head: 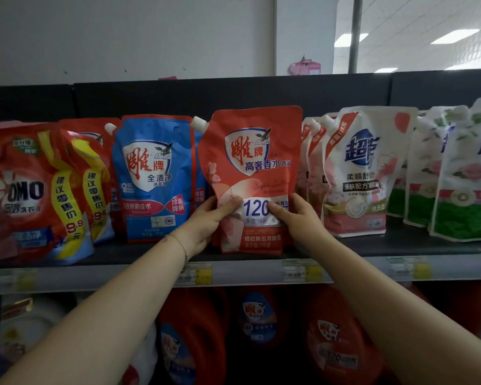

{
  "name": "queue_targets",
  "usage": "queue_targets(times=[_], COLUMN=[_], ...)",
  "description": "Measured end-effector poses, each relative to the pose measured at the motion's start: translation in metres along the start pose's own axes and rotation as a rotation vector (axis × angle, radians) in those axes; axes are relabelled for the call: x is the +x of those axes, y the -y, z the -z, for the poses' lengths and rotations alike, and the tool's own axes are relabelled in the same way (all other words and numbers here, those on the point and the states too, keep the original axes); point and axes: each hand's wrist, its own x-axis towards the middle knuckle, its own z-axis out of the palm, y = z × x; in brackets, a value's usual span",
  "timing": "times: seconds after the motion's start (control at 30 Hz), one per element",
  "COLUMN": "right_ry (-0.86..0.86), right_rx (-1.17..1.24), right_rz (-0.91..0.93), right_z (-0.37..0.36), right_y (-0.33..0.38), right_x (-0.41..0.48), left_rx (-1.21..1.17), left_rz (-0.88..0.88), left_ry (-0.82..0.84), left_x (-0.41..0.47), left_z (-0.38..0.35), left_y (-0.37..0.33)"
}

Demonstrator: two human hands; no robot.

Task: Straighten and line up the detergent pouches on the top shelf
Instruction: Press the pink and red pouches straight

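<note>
A coral-red detergent pouch [254,162] with a white spout stands upright at the front middle of the top shelf [400,245]. My left hand [208,220] grips its lower left side, thumb on the front. My right hand [297,218] grips its lower right side, thumb on the white label. To its left stands a blue pouch [153,176], then red OMO pouches [34,190] that lean and bulge. On its right a white and pink pouch [364,173] stands, with white and green pouches [467,173] beyond it.
The shelf's front rail [247,273] carries price tags. Red detergent jugs [333,340] fill the shelf below. A dark back panel [233,93] runs behind the pouches, with a white wall above.
</note>
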Motion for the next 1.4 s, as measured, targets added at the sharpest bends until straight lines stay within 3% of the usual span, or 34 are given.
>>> queue_targets(times=[0.23, 0.43, 0.6, 0.83, 1.4], right_ry=[-0.033, -0.163, -0.099, -0.028, -0.151], right_rx=[0.060, 0.041, 0.133, 0.173, 0.158], right_rz=[0.021, 0.043, -0.085, -0.078, 0.001], right_z=[0.017, 0.014, 0.006, 0.008, 0.005], right_y=[-0.004, -0.005, 0.007, -0.001, -0.006], right_x=[0.002, 0.004, 0.008, 0.013, 0.013], left_rx=[0.006, -0.001, -0.013, 0.096, 0.226], left_rz=[-0.020, -0.090, -0.005, -0.058, -0.093], left_ry=[-0.086, -0.321, -0.206, -0.221, -0.255], left_x=[0.004, 0.008, 0.010, 0.018, 0.016], left_z=[-0.019, -0.028, -0.030, -0.028, -0.027], left_y=[-0.001, 0.010, 0.010, 0.015, 0.016])
